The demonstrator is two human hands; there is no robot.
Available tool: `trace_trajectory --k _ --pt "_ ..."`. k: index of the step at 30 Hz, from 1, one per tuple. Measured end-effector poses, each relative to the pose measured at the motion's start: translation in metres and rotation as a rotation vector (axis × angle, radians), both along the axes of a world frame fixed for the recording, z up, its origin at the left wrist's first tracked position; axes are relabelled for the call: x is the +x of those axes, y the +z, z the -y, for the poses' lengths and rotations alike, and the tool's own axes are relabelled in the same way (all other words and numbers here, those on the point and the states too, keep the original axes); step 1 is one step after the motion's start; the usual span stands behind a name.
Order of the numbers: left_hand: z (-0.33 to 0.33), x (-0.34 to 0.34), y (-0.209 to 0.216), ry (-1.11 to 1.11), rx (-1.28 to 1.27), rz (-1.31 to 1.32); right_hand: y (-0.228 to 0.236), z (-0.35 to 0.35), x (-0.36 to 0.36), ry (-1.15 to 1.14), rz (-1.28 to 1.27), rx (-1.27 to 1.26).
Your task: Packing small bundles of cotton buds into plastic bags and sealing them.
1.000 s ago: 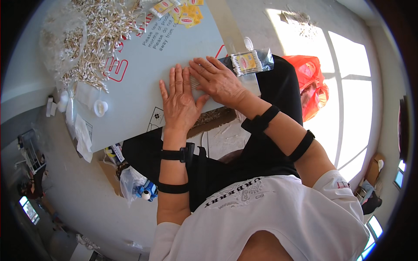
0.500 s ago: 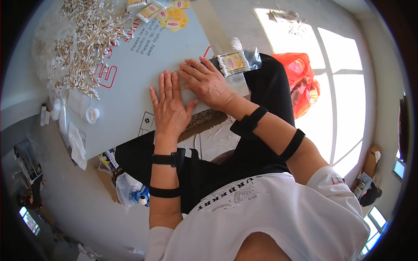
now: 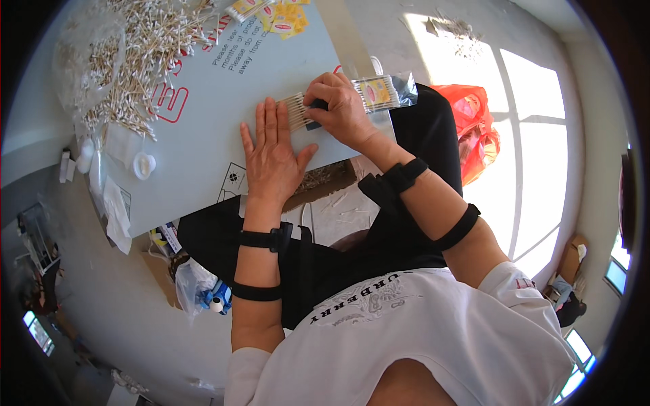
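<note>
My left hand [image 3: 274, 159] lies flat on the grey printed board [image 3: 196, 169], fingers stretched out, its fingertips beside a row of cotton swabs [image 3: 292, 110]. Over the right end of that row my right hand [image 3: 347, 116] is closed, its fingers curled and pinching a dark strip [image 3: 313, 125]. Most of the strip is hidden under the hand. Just beyond the right hand, a flat pack of cotton swabs [image 3: 378, 93] with a yellow label lies in clear plastic near the board's right edge.
A big heap of loose swabs [image 3: 135, 74] covers the far left, partly in clear plastic. Yellow cards [image 3: 288, 19] lie at the back. A round white container [image 3: 143, 165] stands left. Below the board's edge is an open box of swabs [image 3: 321, 184]; a red bag [image 3: 467, 122] sits on the floor.
My right hand has gone from lying flat over the swabs to curled fingers, shifting slightly right and baring part of the row. The left hand stays flat, with its fingers slightly further up the board.
</note>
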State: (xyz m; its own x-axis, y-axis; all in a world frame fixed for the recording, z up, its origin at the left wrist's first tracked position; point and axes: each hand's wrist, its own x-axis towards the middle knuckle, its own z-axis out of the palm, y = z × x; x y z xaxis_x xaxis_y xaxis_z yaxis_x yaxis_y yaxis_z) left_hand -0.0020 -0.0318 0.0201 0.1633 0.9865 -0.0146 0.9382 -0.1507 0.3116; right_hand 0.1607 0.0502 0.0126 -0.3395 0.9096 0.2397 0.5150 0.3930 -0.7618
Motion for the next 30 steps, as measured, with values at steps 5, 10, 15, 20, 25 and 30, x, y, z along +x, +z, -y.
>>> trace_trajectory --k 5,10,15,20,25,30 --pt "0.000 -0.001 -0.001 0.012 -0.003 -0.012 0.002 -0.002 0.004 0.080 -0.019 -0.044" --pt "-0.001 0.000 -0.001 0.008 -0.002 -0.019 0.000 -0.005 0.002 0.090 0.032 0.018" --pt "-0.001 0.000 -0.002 0.004 0.008 -0.025 0.005 -0.002 -0.008 0.007 0.173 -0.112" --pt "-0.001 -0.002 -0.004 0.004 0.031 -0.007 0.011 0.008 -0.008 -0.020 0.137 0.001" --pt "-0.002 0.001 -0.002 0.018 0.018 -0.021 -0.001 0.023 -0.009 0.199 0.359 0.327" --pt "-0.002 0.003 0.000 0.014 0.028 -0.012 -0.005 0.024 -0.006 0.198 0.429 0.341"
